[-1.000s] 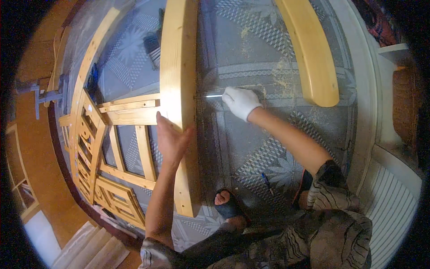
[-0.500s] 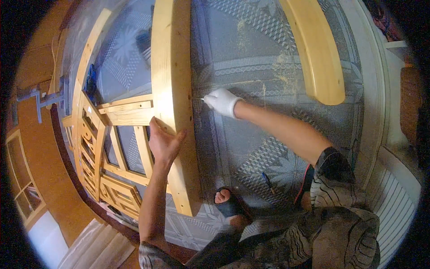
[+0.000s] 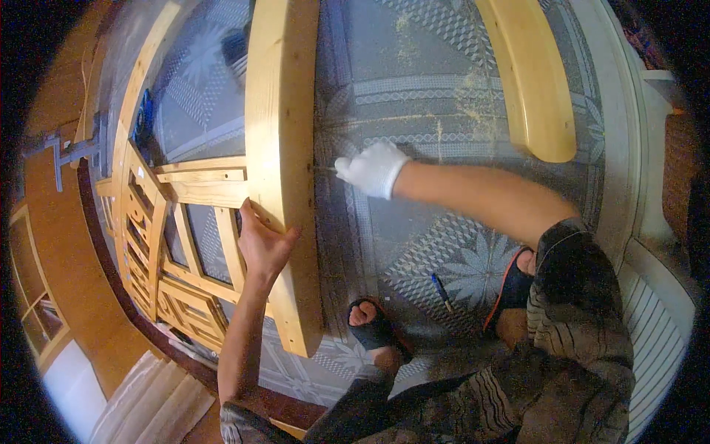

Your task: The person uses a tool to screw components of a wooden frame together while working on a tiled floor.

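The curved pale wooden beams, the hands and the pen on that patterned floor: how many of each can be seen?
Curved wooden beams: 2, the long one under the bare left hand, and a shorter one lying apart.
Hands: 2, the right hand wears a white glove.
Pens: 1, a blue pen on the floor.
Total: 5

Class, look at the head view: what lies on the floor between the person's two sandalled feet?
In the head view, a blue pen lies on the patterned floor between the left foot and right foot.
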`<state>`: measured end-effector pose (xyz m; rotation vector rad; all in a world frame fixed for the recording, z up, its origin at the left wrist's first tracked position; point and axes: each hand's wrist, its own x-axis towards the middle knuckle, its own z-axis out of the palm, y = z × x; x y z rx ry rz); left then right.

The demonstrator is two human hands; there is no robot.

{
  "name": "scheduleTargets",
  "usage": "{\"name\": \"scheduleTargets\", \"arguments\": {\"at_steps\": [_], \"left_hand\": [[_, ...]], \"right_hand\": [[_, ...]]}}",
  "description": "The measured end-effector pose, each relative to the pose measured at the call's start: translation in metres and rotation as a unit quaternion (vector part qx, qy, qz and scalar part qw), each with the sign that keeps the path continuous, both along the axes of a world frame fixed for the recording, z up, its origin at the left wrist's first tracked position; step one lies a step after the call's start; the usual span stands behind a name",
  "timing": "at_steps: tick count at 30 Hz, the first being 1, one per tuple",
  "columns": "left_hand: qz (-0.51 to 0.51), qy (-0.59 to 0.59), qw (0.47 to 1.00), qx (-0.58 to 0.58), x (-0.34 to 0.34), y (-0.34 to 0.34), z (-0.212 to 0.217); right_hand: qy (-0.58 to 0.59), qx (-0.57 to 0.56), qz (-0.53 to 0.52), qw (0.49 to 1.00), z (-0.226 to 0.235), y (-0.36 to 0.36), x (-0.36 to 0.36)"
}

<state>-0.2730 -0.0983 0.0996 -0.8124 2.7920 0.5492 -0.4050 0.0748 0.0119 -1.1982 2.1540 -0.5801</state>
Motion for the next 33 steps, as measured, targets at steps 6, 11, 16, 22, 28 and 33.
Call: {"name": "scheduleTargets", "arguments": {"at_steps": [6,11,16,22,28,33], "left_hand": [[-0.012,-0.003,1.000,-0.018,-0.002,0.004,-0.001],[-0.010,0.002,1.000,-0.012,-0.006,0.005,-0.002],[-0.020,0.011,0.999,-0.034,0.005,-0.005,-0.007],[-0.045,0.021,0.998,-0.028,0.004,0.000,-0.007],[0.002,-0.020,1.000,0.005,0.000,0.005,-0.004],[0.013,-0.028,0.999,-0.019,0.004,-0.001,-0.001]], "right_hand": [[0.052,0.003,0.011,0.999,-0.004,0.000,0.004],[-0.067,-0.015,0.012,0.998,-0.009,-0.015,-0.015],[-0.019,0.008,-0.022,1.000,0.005,-0.023,0.003],[0.043,0.028,0.033,0.998,0.009,-0.011,-0.003],[0.124,-0.003,0.020,0.992,-0.005,-0.013,0.002],[0.062,-0.004,-0.066,0.996,0.002,-0.011,0.016]]}}
